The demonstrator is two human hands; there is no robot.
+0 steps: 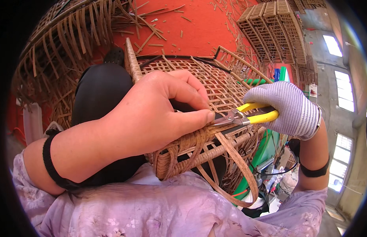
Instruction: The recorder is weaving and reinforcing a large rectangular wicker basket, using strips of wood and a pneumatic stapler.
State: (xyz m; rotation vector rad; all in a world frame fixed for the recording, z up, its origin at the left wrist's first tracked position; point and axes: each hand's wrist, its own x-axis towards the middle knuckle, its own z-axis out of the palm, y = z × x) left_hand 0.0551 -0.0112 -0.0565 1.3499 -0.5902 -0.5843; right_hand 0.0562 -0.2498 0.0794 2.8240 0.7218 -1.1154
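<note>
A brown woven basket panel [183,75] with an open lattice and a wrapped rim rests across my lap. My right hand [288,106], in a pale grey-purple knit glove, is closed around the yellow handles of a pair of snips [240,117]. The metal jaws point left and lie at the wrapped edge. My bare left hand [163,106] is closed in a pinch, thumb and forefinger meeting beside the jaw tips; what they hold between them is hidden. From the edge under the jaws, a loose flat brown strip [239,162] curls down toward my lap.
Stacked woven frames [270,29] stand at the far right. Another woven piece with hanging strips [69,39] is at the far left. Cut scraps [152,35] litter the red floor [191,27]. A green frame [266,148] and assorted items lie under my right arm.
</note>
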